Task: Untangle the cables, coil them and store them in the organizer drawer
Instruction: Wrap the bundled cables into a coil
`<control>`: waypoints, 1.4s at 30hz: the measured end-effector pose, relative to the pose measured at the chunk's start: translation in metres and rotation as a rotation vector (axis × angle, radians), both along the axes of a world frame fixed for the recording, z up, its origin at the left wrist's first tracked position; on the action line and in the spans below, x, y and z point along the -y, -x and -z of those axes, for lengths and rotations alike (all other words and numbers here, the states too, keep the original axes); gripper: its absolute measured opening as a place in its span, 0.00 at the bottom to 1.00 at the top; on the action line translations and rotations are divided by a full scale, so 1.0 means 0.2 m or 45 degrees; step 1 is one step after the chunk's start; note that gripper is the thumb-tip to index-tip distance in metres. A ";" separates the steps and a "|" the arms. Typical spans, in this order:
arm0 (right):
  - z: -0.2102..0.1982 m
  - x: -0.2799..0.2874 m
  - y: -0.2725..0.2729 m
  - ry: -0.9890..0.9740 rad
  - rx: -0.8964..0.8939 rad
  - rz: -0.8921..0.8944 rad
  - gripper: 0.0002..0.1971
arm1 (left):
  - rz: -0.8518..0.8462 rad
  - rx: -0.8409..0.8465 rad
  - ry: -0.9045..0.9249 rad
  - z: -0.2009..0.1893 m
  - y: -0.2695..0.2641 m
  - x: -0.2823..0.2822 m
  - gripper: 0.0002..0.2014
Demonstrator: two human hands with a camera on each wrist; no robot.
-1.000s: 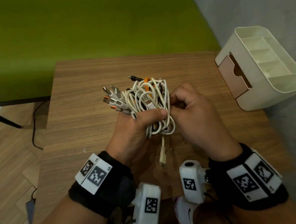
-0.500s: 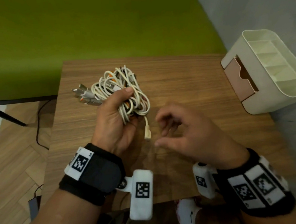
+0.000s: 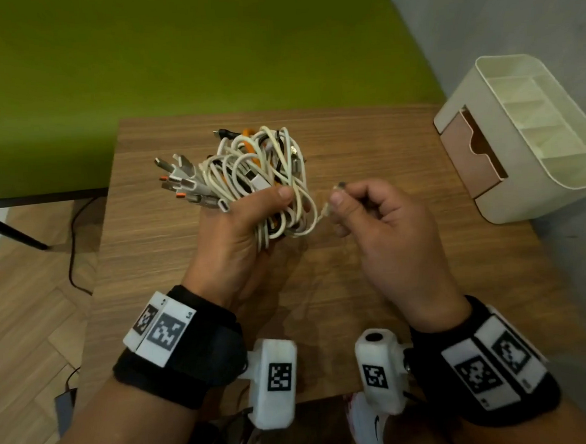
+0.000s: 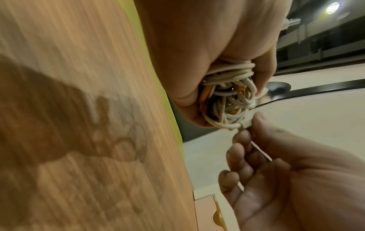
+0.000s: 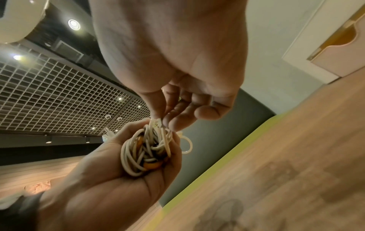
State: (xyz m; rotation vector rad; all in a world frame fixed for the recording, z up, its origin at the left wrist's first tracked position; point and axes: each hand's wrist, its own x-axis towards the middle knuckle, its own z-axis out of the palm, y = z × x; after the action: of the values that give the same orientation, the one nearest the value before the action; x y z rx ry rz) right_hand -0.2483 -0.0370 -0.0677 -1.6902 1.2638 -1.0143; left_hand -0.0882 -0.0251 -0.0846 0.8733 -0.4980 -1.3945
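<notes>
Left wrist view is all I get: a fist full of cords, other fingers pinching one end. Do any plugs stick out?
Observer: Yes. The head view shows plugs fanning out of the cable bundle past the left hand, on the side away from the right hand that pinches the cable end.
Operator: Where will they go?
Observer: An organizer stands at the right edge of the table; its top is split into several compartments.
Operator: And that green strip?
Observer: A broad green surface lies beyond the table's far edge.
</notes>
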 end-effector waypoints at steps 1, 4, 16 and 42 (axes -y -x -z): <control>0.00 0.02 0.01 -0.030 0.015 0.035 0.05 | -0.002 0.025 0.012 0.00 0.00 0.00 0.24; -0.01 0.04 0.03 -0.096 0.055 0.051 0.05 | 0.101 0.261 0.053 -0.01 0.02 -0.01 0.23; -0.05 0.02 0.01 -0.275 0.064 -0.090 0.09 | 0.159 0.328 0.033 0.03 0.03 -0.01 0.23; 0.08 0.29 0.52 -0.295 -0.861 0.386 0.18 | 0.111 0.921 0.091 0.09 0.02 0.00 0.20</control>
State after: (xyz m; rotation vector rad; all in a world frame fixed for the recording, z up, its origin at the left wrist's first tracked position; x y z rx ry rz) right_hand -0.3521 -0.0945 -0.0829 -1.7475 2.0318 -0.4210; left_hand -0.0931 -0.0249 -0.1017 1.3063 -1.1361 -1.0984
